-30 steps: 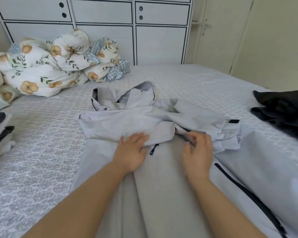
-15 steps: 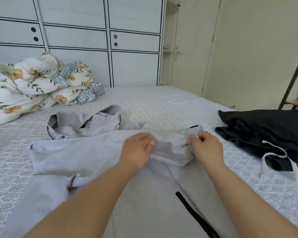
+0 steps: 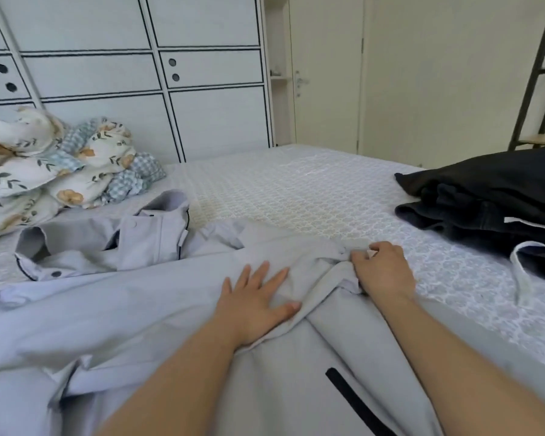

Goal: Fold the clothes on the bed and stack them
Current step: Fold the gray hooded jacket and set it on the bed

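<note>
On the bed (image 3: 296, 190), left hand (image 3: 255, 300) flattens the grey jacket (image 3: 139, 309); right hand (image 3: 381, 269) pinches its fold.

Pale grey jacket (image 3: 158, 313) with black zip trim on a white lattice-patterned bedspread (image 3: 296, 190), dark black clothes (image 3: 491, 202) right, floral-and-blue-gingham duvet (image 3: 54, 162) left, white black-lined wardrobe (image 3: 139, 73) behind.

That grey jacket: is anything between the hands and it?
Nothing visible. The left hand lies flat on the grey jacket, and the right hand pinches a bunched fold of it.
</note>
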